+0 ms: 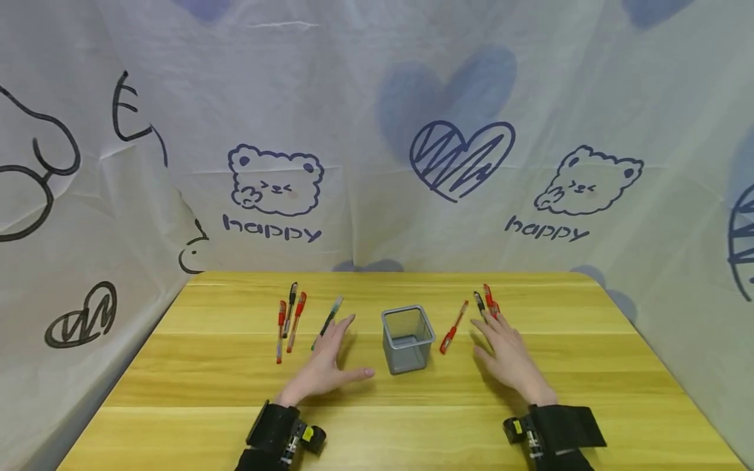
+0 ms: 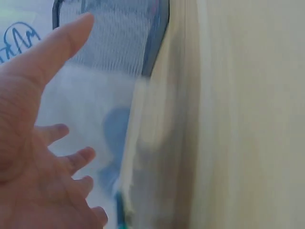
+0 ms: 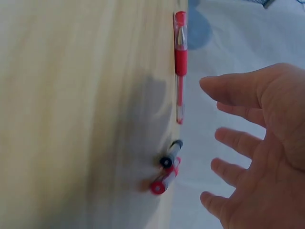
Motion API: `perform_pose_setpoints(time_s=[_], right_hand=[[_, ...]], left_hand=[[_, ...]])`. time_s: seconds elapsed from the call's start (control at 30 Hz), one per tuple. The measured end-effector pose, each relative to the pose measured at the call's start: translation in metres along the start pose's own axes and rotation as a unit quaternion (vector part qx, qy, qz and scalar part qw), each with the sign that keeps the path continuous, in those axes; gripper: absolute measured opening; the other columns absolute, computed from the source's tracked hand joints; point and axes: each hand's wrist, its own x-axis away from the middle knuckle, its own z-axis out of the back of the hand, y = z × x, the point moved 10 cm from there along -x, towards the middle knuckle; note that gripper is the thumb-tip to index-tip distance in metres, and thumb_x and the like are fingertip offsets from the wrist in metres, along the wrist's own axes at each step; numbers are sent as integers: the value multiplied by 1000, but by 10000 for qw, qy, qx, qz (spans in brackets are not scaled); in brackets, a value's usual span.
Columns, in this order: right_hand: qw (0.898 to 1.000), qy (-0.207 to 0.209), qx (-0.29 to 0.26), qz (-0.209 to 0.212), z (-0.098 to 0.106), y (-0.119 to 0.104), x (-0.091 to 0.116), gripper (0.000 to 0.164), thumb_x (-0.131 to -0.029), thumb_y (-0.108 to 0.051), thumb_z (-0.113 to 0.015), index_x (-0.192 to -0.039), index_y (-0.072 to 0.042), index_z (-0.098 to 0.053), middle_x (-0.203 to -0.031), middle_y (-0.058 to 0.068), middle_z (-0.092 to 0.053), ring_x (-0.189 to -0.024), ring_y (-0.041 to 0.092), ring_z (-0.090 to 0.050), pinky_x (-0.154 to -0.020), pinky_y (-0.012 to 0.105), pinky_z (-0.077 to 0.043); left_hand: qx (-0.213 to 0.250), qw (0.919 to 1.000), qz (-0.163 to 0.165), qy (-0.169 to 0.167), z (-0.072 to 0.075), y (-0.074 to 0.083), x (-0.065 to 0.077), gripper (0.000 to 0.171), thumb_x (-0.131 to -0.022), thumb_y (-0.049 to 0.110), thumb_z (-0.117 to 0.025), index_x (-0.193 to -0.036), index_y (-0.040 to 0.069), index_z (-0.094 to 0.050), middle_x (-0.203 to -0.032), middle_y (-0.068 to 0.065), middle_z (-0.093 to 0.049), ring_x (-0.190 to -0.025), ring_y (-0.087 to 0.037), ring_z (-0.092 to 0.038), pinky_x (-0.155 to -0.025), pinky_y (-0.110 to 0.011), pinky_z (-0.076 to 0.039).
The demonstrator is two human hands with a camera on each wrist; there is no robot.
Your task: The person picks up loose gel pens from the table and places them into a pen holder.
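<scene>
I have the left hand (image 1: 326, 367) spread over the wooden surface (image 1: 412, 425), thumb wide, fingers just beside a dark pen (image 1: 327, 321); my right hand (image 1: 508, 353) is spread as well, its fingertips near a black pen (image 1: 479, 301); between the hands I see the grey mesh holder (image 1: 408, 360) upright, a red pen (image 1: 452, 331) lying to its right. Farther left, two red-capped pens (image 1: 282, 314) flank another black one; a white sheet (image 1: 365, 98) printed with bears and hearts hangs behind.
</scene>
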Motion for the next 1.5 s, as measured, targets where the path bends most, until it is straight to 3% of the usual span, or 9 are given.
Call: perform_pose_setpoints(time_s=[0.17,0.5,0.7,0.87,1.23,1.5], right_hand=[[9990,-115,217,361,-6,-14,-11,50,-91,-5,-69,-139,3,-56,-148,33,-47,-139,59,-37,-111,75,-36],[9954,-234,497,790,-18,-21,-29,45,-87,3,-71,-131,2,-61,-139,27,-57,-131,48,-51,-110,64,-44],[9926,-188,636,1018,-24,-25,-38,40,-85,6,-71,-124,0,-66,-130,23,-63,-124,42,-57,-108,59,-49],[9896,-219,827,1159,-29,-27,-46,32,-86,5,-72,-117,-3,-69,-121,19,-65,-116,39,-61,-101,55,-54],[9842,-591,1153,1209,-39,-31,-61,32,-74,16,-69,-91,-11,-72,-98,7,-68,-102,33,-62,-96,49,-55],[9785,-643,1348,1424,-41,-32,-65,33,-71,17,-71,-82,-15,-67,-86,2,-64,-95,31,-61,-92,49,-54]], left_hand=[[1397,9898,-74,-253,-26,10,-11,112,-81,41,-83,-163,18,-10,-169,-20,-14,-155,-45,-12,-121,-75,-17],[2829,9591,-118,-48,-48,20,-33,109,-77,24,-88,-160,13,-19,-165,-17,-29,-154,-40,-22,-127,-66,-16],[2990,9537,-294,138,-51,25,-40,96,-77,18,-87,-155,10,-31,-158,-19,-39,-151,-38,-30,-129,-60,-18],[3016,9523,-456,60,-52,28,-41,87,-79,12,-84,-152,7,-36,-153,-22,-43,-147,-38,-37,-130,-54,-21],[3202,9451,-445,-467,-54,19,-23,87,-82,8,-81,-154,4,-33,-156,-21,-41,-150,-35,-34,-131,-50,-21],[3437,9370,-344,-516,-54,12,-15,86,-81,5,-82,-154,3,-35,-155,-19,-44,-149,-33,-36,-132,-47,-20]])
